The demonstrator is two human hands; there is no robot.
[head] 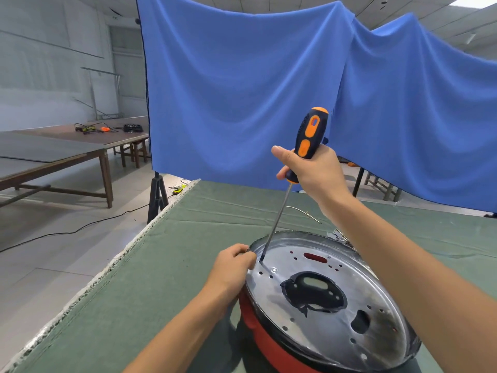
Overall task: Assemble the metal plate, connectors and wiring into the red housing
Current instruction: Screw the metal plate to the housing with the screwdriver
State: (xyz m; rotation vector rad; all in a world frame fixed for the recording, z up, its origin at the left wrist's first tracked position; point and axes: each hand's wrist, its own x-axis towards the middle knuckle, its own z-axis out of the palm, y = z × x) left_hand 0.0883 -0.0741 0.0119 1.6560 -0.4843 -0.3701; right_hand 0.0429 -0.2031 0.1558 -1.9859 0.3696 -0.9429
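Red housing (269,343) under metal plate (322,267); my left hand (231,267) grips its rim, right hand (314,170) grips screwdriver (309,135)—I'd keep the shaft square, press down.

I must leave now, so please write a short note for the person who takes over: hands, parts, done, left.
Right hand grips the screwdriver, tip at a hole near the metal plate's left edge.
Left hand holds the plate's rim there.
Plate sits in the red housing on the green cloth.
Done: plate placed.
Left: fasten it; loose wire lies behind.
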